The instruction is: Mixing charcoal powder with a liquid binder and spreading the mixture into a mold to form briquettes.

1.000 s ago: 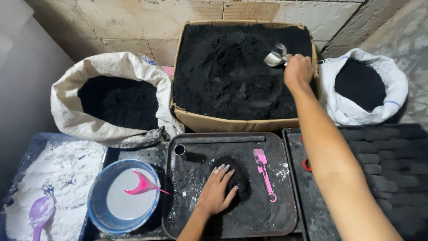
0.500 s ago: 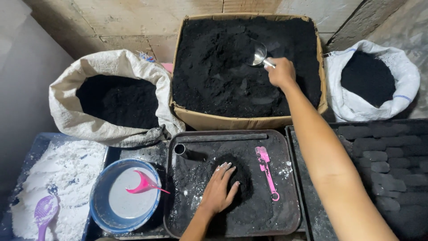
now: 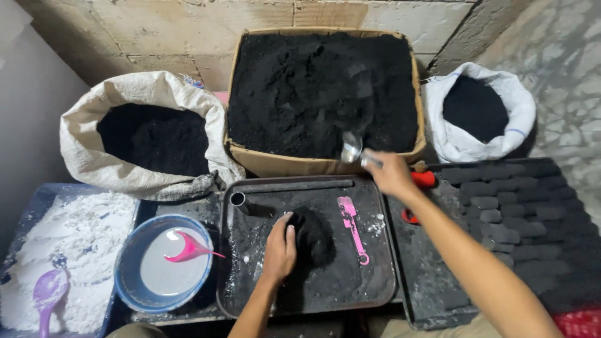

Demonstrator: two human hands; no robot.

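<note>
**Black powder: a small heap on the tray, another scoop at the box edge**

Black powder (image 3: 310, 235) lies in a small dark heap on the black metal tray (image 3: 375, 281) just in front of you. Your left hand (image 3: 280, 247) lies flat against the heap's near side, fingers spread, closed on nothing. Judging by its size beside the full cardboard box (image 3: 325, 164), little has been brought over so far. A pink spatula (image 3: 352, 225) lies untouched on the tray to the right of the heap, and a dark pipe (image 3: 241, 201) lies at the tray's far left corner.

Further out, your right hand (image 3: 389, 172) has its grip closed on the handle of a metal scoop (image 3: 350, 148), which sits over the box's near wall. To your right, shaped black blocks (image 3: 494, 203) already lie in rows.

You cannot see whether the scoop is loaded; its bowl is blurred and turned away. A red thing (image 3: 424, 180) is mostly hidden behind your right wrist. The white powder (image 3: 69, 250) and purple spoon (image 3: 47, 291) at your left are cut off by the frame edge.
</note>
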